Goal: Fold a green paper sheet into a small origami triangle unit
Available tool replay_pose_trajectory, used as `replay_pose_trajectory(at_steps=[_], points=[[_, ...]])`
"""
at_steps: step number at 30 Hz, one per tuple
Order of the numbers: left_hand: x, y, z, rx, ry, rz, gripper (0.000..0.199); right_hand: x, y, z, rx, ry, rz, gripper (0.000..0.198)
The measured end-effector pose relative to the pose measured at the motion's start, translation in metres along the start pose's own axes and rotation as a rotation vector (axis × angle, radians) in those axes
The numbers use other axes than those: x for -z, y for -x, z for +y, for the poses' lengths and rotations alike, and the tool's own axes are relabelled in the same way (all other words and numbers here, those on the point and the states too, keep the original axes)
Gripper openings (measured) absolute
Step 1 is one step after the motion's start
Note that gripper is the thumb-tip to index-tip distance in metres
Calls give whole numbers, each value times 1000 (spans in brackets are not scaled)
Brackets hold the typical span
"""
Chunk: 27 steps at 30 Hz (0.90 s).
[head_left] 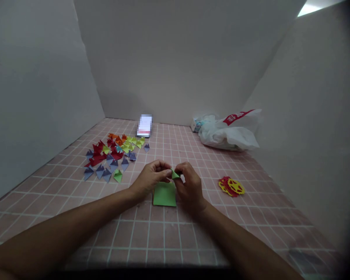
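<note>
Between my two hands is a small piece of folded green paper (175,175), raised a little above the table. My left hand (151,177) pinches its left side with thumb and fingertips. On its right side, my right hand (190,184) grips it with curled fingers, which partly hide it. Just below my hands lies a stack of square green paper sheets (164,194), with a brownish edge showing at its left. To the left, many small folded paper pieces (113,165) in purple, red, yellow and orange are spread out. A green folded piece (118,175) sits at their near edge.
A phone (145,125) with a lit screen stands at the back. At the back right are a white plastic bag (230,134) and a small box (196,125). Red and yellow cutouts (235,186) lie at the right on the pink tiled tabletop (151,241). Walls enclose three sides.
</note>
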<state>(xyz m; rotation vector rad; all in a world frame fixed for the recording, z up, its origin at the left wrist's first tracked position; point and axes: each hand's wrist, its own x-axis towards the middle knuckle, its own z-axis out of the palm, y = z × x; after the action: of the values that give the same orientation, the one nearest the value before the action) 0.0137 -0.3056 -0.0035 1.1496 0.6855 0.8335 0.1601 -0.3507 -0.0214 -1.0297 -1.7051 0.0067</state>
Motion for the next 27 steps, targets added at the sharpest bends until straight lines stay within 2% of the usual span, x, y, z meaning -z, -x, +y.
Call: replay_pose_trajectory(at_steps=[5,9,21,27], points=[[-1,1,-5,114,155,-8,23,1,-1,-1,54,32,-19,23],[-3,2,-3,81,173,25,27,1,0,-2,63,32,-5,23],[-3,4,9,-60,-126,24,18,3,-3,-5,121,147,18,18],[0,4,13,-97,-258,11,21,3,-2,-6,154,204,0,19]])
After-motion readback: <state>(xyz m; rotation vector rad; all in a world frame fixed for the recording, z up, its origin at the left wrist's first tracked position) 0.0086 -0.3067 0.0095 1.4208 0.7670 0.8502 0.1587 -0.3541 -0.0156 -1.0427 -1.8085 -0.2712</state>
